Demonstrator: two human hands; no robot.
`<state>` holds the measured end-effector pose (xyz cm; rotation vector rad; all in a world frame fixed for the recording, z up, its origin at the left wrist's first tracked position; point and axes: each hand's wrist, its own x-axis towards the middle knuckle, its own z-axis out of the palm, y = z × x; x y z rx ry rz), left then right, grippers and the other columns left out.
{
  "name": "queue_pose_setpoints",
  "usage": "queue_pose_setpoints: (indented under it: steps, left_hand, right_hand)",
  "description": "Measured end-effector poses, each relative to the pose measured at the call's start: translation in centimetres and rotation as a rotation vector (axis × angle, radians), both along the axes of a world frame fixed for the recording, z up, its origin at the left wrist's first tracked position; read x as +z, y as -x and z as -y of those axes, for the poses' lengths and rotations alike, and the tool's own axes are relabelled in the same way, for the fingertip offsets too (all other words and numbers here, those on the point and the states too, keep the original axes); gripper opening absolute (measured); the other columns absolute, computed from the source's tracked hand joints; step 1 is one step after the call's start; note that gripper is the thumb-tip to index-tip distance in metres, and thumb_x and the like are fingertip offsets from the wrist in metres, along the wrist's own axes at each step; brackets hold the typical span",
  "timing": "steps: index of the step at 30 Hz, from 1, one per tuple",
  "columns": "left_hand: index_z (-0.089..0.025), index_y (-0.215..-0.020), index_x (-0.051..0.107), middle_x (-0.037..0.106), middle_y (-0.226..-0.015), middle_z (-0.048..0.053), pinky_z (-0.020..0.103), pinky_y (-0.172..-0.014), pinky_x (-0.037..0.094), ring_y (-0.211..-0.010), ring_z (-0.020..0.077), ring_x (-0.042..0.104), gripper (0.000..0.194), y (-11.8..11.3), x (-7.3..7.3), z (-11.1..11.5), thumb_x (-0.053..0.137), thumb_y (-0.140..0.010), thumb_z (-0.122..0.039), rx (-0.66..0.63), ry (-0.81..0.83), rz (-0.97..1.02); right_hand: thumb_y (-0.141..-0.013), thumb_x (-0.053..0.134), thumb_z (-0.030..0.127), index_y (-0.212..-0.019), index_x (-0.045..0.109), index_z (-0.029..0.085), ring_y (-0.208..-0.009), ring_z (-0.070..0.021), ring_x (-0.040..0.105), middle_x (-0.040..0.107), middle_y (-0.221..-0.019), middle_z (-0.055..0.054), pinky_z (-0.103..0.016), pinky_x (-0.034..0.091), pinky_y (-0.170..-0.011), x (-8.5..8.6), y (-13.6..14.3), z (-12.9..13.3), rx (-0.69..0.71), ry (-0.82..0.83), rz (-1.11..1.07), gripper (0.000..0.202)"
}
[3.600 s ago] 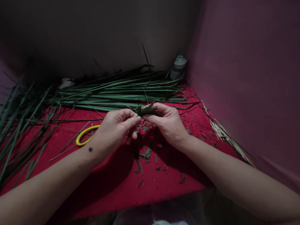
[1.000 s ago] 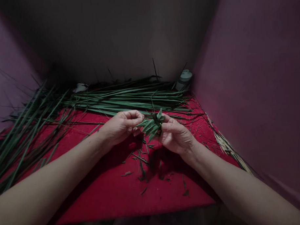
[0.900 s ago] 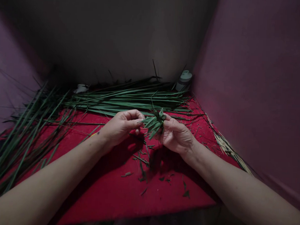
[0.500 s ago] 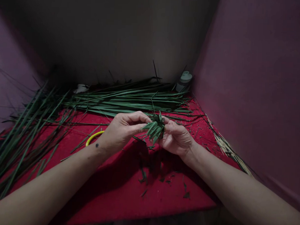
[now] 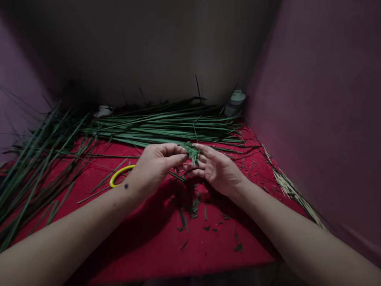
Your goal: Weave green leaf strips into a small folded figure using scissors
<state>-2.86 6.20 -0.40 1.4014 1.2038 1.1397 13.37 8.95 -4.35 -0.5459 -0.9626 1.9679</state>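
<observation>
A small folded green leaf piece (image 5: 192, 151) is between my hands above the red surface. My left hand (image 5: 160, 163) pinches its left side between thumb and fingers. On its right, my right hand (image 5: 216, 167) has its upper fingers against the leaf, the lower fingers stretched to the left beneath it. A thin stem rises from the leaf piece. Below the hands, green leaf scraps (image 5: 195, 205) lie on the red cloth (image 5: 161, 250). The yellow ring-shaped handle (image 5: 116, 176) shows partly behind my left wrist.
Long green leaf strips (image 5: 153, 129) lie across the back, with another heap (image 5: 36, 167) at the left. A lidded container (image 5: 234, 103) stands at the back right corner. Pale thin sticks (image 5: 290, 188) lie along the right wall (image 5: 323, 101).
The leaf piece has turned and shifted slightly left and up, showing fewer splayed leaf ends. My right hand has moved left, its fingers now more extended. More scraps show below.
</observation>
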Motion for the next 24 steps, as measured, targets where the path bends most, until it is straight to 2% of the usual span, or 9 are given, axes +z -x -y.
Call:
queue_pose_setpoints:
  steps: [4, 6, 9, 13, 20, 24]
  left_hand:
    - [-0.015, -0.064, 0.065, 0.055, -0.054, -0.002, 0.021, -0.051, 0.035, -0.050, 0.0084, 0.044, 0.005, 0.0, 0.2, -0.2, 0.065, -0.067, -0.019, 0.073, 0.035, -0.028]
    - [-0.014, -0.065, 0.065, 0.055, -0.053, -0.002, 0.021, -0.050, 0.035, -0.049, 0.0084, 0.044, 0.005, -0.1, 0.2, -0.2, 0.066, -0.067, -0.019, 0.100, 0.051, -0.030]
    - [-0.014, -0.066, 0.066, 0.056, -0.053, -0.002, 0.021, -0.049, 0.034, -0.049, 0.0084, 0.045, 0.007, -0.1, 0.3, -0.1, 0.066, -0.067, -0.021, 0.117, 0.043, -0.059]
    - [-0.015, -0.068, 0.067, 0.060, -0.058, -0.001, 0.021, -0.050, 0.034, -0.052, 0.0089, 0.047, 0.007, -0.1, 0.2, 0.0, 0.064, -0.068, -0.022, 0.102, -0.028, -0.185]
    - [-0.016, -0.079, 0.068, 0.068, -0.076, 0.002, 0.024, -0.065, 0.042, -0.071, 0.0153, 0.060, 0.012, 0.1, -0.7, 0.2, 0.058, -0.074, -0.022, 0.121, -0.296, -0.465]
    - [-0.016, -0.076, 0.066, 0.065, -0.073, 0.002, 0.023, -0.062, 0.041, -0.067, 0.0136, 0.058, 0.011, 0.2, -1.3, 0.2, 0.055, -0.076, -0.018, 0.134, -0.468, -0.658]
  right_hand:
    - [-0.069, 0.069, 0.028, -0.089, 0.061, 0.018, -0.066, -0.0100, 0.056, 0.060, -0.078, 0.000, -0.025, 0.046, -0.064, 0.6, -0.2, 0.2, -0.394, -0.259, 0.217, 0.024]
    - [-0.067, 0.070, 0.026, -0.079, 0.062, 0.017, -0.062, -0.0093, 0.053, 0.059, -0.070, 0.001, -0.024, 0.044, -0.062, 0.9, -0.2, 0.4, -0.479, -0.366, 0.331, 0.017]
    - [-0.065, 0.071, 0.026, -0.074, 0.064, 0.016, -0.060, -0.0097, 0.052, 0.060, -0.066, 0.001, -0.026, 0.043, -0.061, 0.9, 0.0, 0.6, -0.465, -0.403, 0.439, 0.015]
    - [-0.066, 0.071, 0.026, -0.077, 0.066, 0.016, -0.067, -0.0125, 0.057, 0.065, -0.073, -0.002, -0.028, 0.045, -0.066, 0.6, 0.1, 0.6, -0.441, -0.429, 0.485, 0.016]
    - [-0.070, 0.067, 0.021, -0.076, 0.067, 0.018, -0.069, -0.0138, 0.060, 0.067, -0.074, -0.002, -0.028, 0.047, -0.067, 0.2, 0.2, 0.8, -0.439, -0.557, 0.563, 0.007]
    - [-0.070, 0.068, 0.024, -0.075, 0.066, 0.016, -0.065, -0.0129, 0.058, 0.066, -0.071, -0.003, -0.026, 0.046, -0.061, 0.2, 0.2, 0.7, -0.468, -0.584, 0.622, 0.010]
